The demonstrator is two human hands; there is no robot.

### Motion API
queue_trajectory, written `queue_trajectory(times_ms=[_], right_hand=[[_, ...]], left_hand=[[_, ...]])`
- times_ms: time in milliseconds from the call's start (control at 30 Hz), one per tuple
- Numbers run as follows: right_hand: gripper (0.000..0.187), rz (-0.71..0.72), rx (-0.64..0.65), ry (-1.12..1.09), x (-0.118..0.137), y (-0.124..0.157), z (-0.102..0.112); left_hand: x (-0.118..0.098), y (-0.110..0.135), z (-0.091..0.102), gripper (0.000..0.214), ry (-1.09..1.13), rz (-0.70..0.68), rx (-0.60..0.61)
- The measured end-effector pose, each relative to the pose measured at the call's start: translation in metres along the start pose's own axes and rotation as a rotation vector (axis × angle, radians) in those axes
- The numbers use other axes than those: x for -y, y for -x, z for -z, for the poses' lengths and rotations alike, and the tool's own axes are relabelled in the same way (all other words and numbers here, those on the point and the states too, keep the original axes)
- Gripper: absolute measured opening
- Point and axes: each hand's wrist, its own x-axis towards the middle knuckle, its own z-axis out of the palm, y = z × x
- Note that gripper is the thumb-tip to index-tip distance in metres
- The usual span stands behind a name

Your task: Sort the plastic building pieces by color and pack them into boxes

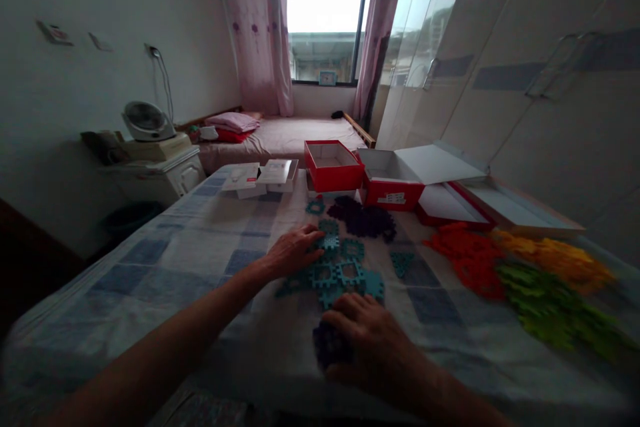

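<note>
My left hand [293,250] lies on the checked tablecloth [200,247] with its fingers stretched out, fingertips touching the left side of a cluster of teal toothed puzzle tiles [340,270]. My right hand [367,337] is nearer to me, fingers curled over a dark purple tile [327,345] just below the teal cluster. A heap of dark purple tiles [365,217] lies beyond the teal ones.
Red tiles [467,257], orange tiles [555,253] and green tiles [555,310] are piled at the right. Open red boxes [334,165] [393,190], a lid [453,207] and white booklets [260,177] sit at the table's far side. A bed [290,133] and a cabinet with a fan [147,123] stand behind.
</note>
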Motion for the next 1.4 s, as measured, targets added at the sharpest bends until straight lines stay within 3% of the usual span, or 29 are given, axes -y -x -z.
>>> queue_trajectory(times_ms=[133, 267, 367, 467, 567, 667, 800, 933, 1033, 1100, 1233, 1400], right_hand=[[0.05, -0.021, 0.008, 0.017, 0.006, 0.004, -0.011], [0.046, -0.108, -0.108, -0.1, -0.011, 0.001, 0.012], [0.036, -0.27, -0.286, -0.069, -0.046, -0.015, 0.043], [0.037, -0.401, -0.399, 0.052, -0.093, -0.044, 0.065], [0.047, -0.498, -0.438, 0.146, -0.131, -0.071, 0.072], [0.056, -0.528, -0.458, 0.178, -0.151, -0.076, 0.066], [0.047, -0.53, -0.46, 0.118, -0.154, -0.045, 0.044], [0.048, -0.605, -0.378, 0.03, -0.143, -0.007, 0.021], [0.053, -0.615, -0.323, -0.022, -0.13, 0.005, 0.011], [0.053, -0.594, -0.303, -0.033, -0.124, 0.006, 0.01], [0.049, -0.553, -0.312, -0.03, -0.119, 0.006, 0.011], [0.047, -0.517, -0.316, -0.045, -0.119, 0.006, 0.012]], left_hand=[[0.007, 0.001, 0.014, 0.035, 0.009, -0.015, 0.006], [0.029, -0.006, 0.017, 0.04, 0.097, 0.144, -0.04], [0.04, -0.015, 0.011, 0.047, 0.136, 0.201, -0.051], [0.036, -0.026, 0.0, 0.05, 0.194, 0.173, -0.014], [0.021, -0.033, -0.008, 0.051, 0.273, 0.156, 0.022], [0.004, -0.034, -0.007, 0.047, 0.333, 0.082, 0.075], [0.003, -0.034, 0.001, 0.042, 0.411, 0.014, 0.132], [0.042, -0.049, -0.007, 0.05, 0.255, 0.151, -0.015], [0.071, -0.065, -0.022, 0.056, 0.158, 0.256, 0.015], [0.076, -0.07, -0.027, 0.058, 0.142, 0.267, 0.057], [0.056, -0.059, -0.018, 0.052, 0.167, 0.186, 0.078], [0.019, -0.023, -0.003, 0.047, 0.203, 0.137, 0.101]])
